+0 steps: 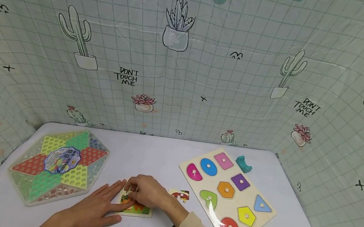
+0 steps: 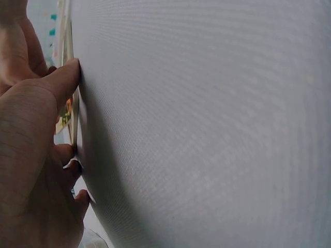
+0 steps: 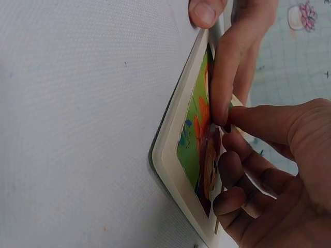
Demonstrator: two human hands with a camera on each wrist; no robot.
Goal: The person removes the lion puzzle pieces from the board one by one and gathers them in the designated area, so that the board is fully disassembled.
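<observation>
A small jigsaw puzzle board [image 1: 137, 214] with a pale frame and a green and orange picture lies at the front of the table. My left hand [image 1: 94, 207] rests beside it with fingers spread, the index finger reaching over the picture. In the right wrist view, that index finger [image 3: 222, 77] presses on the picture and the thumb [image 3: 204, 13] touches the frame's edge. My right hand [image 1: 147, 192] is bent over the board's upper part. Its thumb and index finger [image 3: 258, 121] pinch a small puzzle piece, mostly hidden by the fingers.
Right of the board lies a loose picture piece [image 1: 180, 195] with a red vehicle. Farther right is a wooden shape board [image 1: 225, 201] with knobbed pieces, a teal curved block [image 1: 243, 164] behind it. A hexagonal game board [image 1: 61, 165] lies left. A patterned cloth [image 1: 182, 69] hangs behind.
</observation>
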